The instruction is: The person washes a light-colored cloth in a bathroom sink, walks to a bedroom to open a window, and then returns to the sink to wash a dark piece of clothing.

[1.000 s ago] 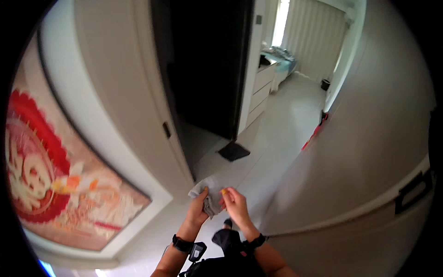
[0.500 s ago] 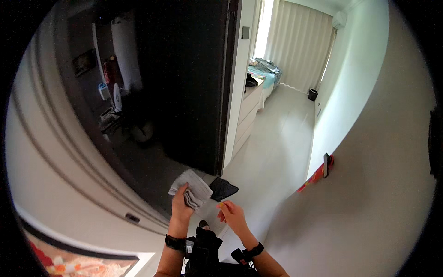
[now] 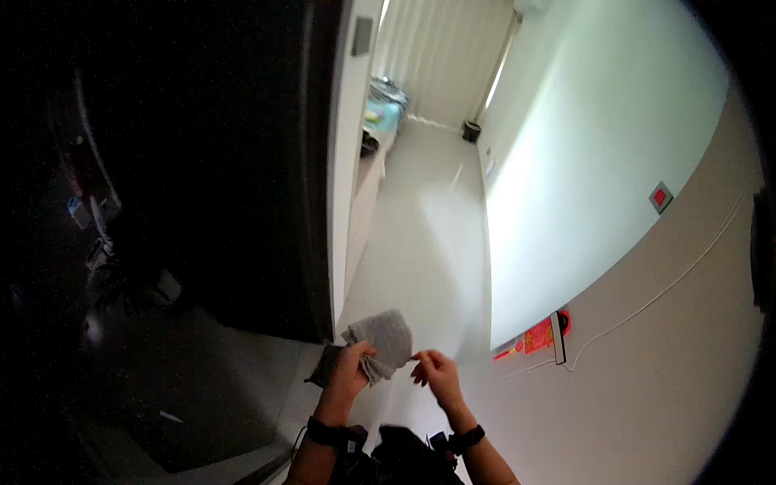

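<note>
My left hand (image 3: 349,372) grips a folded grey cloth (image 3: 384,338), with the thumb on top and the fingers hidden beneath it. The cloth's lower folds hang loosely beside the fingers. Just right of the cloth is my right hand (image 3: 437,375), its fingers curled and its index fingertip close to the cloth's edge. Whether that fingertip touches the cloth, or pinches something small, I cannot make out. Dark bands circle both wrists.
A dark mat (image 3: 325,366) lies on the floor behind my left hand. On the left stands a dark door (image 3: 218,178). A pale floor (image 3: 420,218) runs to a bed (image 3: 381,117) and a black bin (image 3: 471,131). On the right wall are a power strip (image 3: 558,338) and a cable.
My view has turned right, bringing more of the right wall into sight. The cloth stays in my left hand; my right hand has come closer to its edge.
</note>
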